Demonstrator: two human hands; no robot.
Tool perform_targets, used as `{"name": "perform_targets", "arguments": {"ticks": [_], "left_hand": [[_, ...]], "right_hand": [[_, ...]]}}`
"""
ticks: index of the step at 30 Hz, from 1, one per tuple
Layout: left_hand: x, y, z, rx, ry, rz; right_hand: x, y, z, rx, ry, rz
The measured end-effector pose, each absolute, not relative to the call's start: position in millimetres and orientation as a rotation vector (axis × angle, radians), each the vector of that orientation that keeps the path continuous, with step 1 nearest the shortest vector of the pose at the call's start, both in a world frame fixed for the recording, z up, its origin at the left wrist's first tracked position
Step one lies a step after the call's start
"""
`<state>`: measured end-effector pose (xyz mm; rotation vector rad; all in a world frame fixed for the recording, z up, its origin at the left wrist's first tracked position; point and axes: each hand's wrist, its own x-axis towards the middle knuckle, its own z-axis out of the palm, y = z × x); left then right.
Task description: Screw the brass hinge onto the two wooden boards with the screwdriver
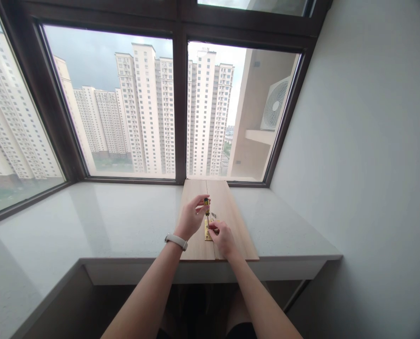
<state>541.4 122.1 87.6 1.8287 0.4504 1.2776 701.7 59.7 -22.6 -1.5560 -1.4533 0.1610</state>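
My left hand (193,214) is closed around the handle of a small yellow-and-black screwdriver (206,205), held upright with its shaft pointing down. Below it, a gold-coloured metal hinge (207,236) lies on two wooden boards (227,202) set side by side, near the seam between them. The fingers of my right hand (224,238) are pinched together at the lower end of the shaft, over the hinge. What they grip there is too small to make out, and they cover part of the hinge. Several small screws (213,215) lie on the board just beyond.
The boards rest on a pale stone-look ledge (132,221), their near ends slightly past its front edge. Dark window frames (180,108) stand behind, and a white wall (365,141) rises on the right. My legs are under the ledge.
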Motion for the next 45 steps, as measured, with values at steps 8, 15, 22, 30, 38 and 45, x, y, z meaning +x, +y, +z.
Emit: {"name": "perform_targets", "arguments": {"ticks": [8, 15, 22, 30, 38, 45], "left_hand": [[549.1, 120.5, 87.7, 1.905, 0.380, 1.226], [549.9, 119.5, 86.4, 1.892, 0.381, 1.271], [552.3, 122.0, 82.2, 1.839, 0.355, 1.253], [547.0, 118.4, 89.7, 1.961, 0.443, 1.341], [547.8, 121.6, 89.0, 2.014, 0.498, 1.393], [548.0, 118.9, 87.7, 1.993, 0.487, 1.391]], "right_hand": [[700.9, 58.5, -21.5, -1.559, -1.500, 0.116], [699.6, 58.3, -17.8, -1.580, -1.557, 0.097], [698.6, 56.7, -16.7, -1.557, -1.547, 0.072], [697.8, 56.1, -15.7, -1.579, -1.548, 0.066], [699.9, 57.3, -19.6, -1.535, -1.528, 0.123], [699.6, 59.1, -20.2, -1.534, -1.508, 0.115]]}}
